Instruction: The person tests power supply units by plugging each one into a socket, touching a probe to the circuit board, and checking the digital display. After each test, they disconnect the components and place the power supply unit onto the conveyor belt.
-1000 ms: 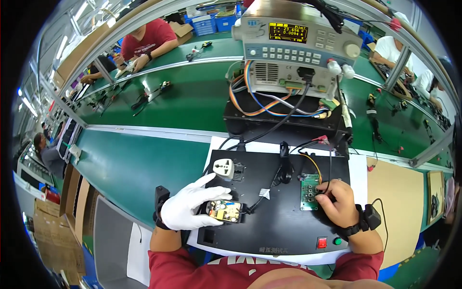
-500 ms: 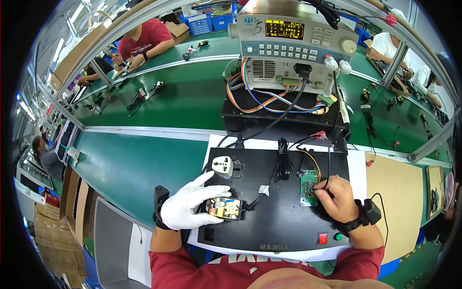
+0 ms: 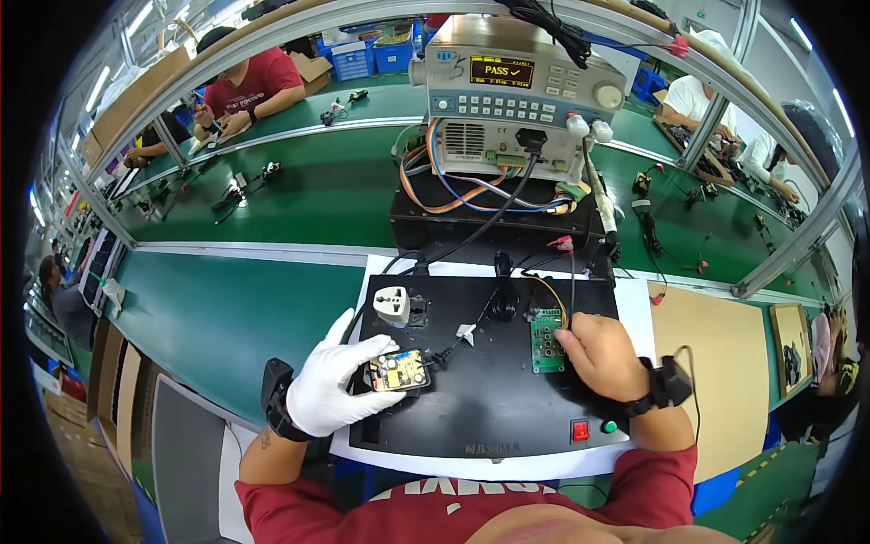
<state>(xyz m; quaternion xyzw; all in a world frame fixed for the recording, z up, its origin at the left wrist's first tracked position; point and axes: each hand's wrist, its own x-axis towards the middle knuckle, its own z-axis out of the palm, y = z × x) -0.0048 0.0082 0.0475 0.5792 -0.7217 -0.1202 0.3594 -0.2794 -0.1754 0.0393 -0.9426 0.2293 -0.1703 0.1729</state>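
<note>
One opened adapter [image 3: 399, 371] lies over the black box [image 3: 480, 412], its long axis roughly crosswise, its left part clamped in my gloved left fingers [image 3: 373, 348], the nearer ones. My right fingers [image 3: 572, 345] touch the green button board's [image 3: 546, 349] right edge; whether they pinch it, I cannot tell. The meter screen [image 3: 496, 72] now shows a tick instead of the earlier rows of readings.

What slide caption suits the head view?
Gloved left grip holds an open-cased circuit; bare right grip at the edge of a green board on a black box.
</note>
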